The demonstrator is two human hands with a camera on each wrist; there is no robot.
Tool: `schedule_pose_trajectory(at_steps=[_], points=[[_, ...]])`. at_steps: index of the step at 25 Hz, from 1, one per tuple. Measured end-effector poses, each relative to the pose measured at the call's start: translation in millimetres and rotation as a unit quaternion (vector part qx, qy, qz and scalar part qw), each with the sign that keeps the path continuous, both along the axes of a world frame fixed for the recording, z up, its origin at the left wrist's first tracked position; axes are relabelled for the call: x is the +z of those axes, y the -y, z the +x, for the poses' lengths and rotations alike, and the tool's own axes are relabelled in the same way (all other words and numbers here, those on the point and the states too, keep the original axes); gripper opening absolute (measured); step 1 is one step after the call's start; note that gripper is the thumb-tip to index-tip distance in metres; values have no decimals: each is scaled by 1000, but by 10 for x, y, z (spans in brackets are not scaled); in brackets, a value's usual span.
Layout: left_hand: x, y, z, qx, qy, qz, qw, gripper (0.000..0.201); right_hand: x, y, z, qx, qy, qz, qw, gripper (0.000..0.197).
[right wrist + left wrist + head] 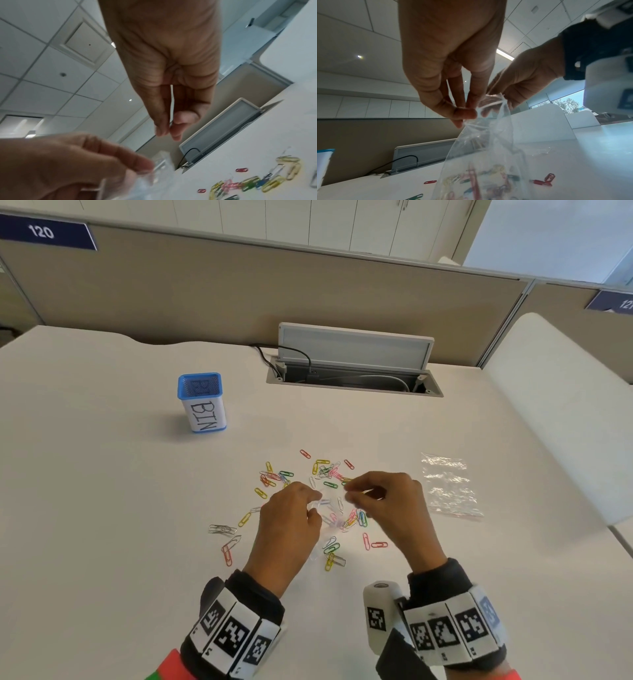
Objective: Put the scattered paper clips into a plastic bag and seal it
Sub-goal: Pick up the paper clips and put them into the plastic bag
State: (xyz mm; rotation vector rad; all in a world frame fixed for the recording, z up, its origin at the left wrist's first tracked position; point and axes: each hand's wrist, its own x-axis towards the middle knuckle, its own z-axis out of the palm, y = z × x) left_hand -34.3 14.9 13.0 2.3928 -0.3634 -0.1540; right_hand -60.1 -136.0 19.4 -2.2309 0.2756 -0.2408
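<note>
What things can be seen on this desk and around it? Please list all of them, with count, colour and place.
coloured wire paper clips: many, mixed colours, scattered mid-desk
clear plastic bag: one, transparent, hanging from the left hand
spare clear plastic bags: count unclear, transparent, flat, right of the clips
blue mesh pen holder labelled BIN: one, blue and white, far left
grey cable box with raised lid: one, desk's far edge
black cable: one, entering the box
white desk: one
marker wristbands: black and white, both wrists
left hand: pinches the bag's mouth
right hand: fingertips pinched together, content unclear
</note>
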Motion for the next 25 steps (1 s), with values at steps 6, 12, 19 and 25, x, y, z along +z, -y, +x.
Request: schedule_pose_trajectory(at_steps=[6,12,19,25], points=[[56,-63,16,7,52,29,998,32,-398,327,-32,-66,-234,-96,965,36],[179,-144,6,32,101,70,992,33,-652,156,54,-30,-197,-36,979,34],[148,-134,19,46,77,71,993,33,-691,184,133,91,-222,-151,959,79],[69,-76,49,38,78,52,995,28,-813,-89,-80,190,-169,-281,925,42]])
